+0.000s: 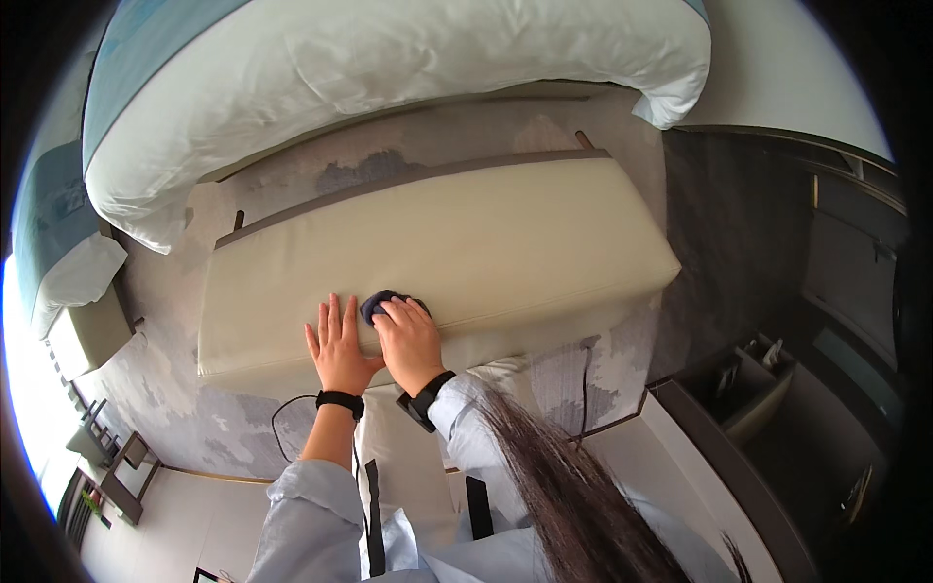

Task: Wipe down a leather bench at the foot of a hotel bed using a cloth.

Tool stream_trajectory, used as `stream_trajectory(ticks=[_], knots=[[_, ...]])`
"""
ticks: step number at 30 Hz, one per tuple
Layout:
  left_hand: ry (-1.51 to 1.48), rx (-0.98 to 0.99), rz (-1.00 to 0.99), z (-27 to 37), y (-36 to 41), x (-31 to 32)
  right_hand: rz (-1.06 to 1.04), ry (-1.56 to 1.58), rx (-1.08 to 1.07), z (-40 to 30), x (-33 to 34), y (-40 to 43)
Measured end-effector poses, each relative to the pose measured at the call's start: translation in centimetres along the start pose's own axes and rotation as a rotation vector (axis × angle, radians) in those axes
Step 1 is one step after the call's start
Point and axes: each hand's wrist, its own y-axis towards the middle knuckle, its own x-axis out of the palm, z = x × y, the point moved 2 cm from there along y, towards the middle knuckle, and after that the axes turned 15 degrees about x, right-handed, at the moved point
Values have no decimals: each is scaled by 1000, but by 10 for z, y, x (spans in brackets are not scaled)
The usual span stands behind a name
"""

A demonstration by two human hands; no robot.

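Observation:
A cream upholstered bench [466, 226], with a smooth leather-like cover, stretches across the view in front of me. My left hand [340, 350] lies flat on its near edge, fingers spread, holding nothing. Just right of it, my right hand [410, 342] presses a bunched dark cloth [377, 302] against the bench top. The cloth is partly hidden beneath my fingers. Both wrists wear black bands, and the two hands are close together, with the left thumb near the right hand.
Beyond the bench stands a bed with a white duvet [408, 51] and a blue runner [157, 55]. Patterned carpet [240, 423] surrounds the bench. A black cable [585, 386] hangs at the near right. A desk [120, 481] stands far left; dark open shelving [751, 379] is at right.

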Motion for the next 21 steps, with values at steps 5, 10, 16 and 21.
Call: stream_trajectory(ticks=[5,10,16,21], knots=[[-68,-24,-40,5,2,-16,12,-187,57,104,-101,22],[-88,-20,-68,11,12,-11,168,-373,298,214,-202,55],[-87,-7,-83,5,14,-12,73,-128,376,92,-79,33],[-58,12,-89,3,18,-7,-171,-31,4,7,-20,6]])
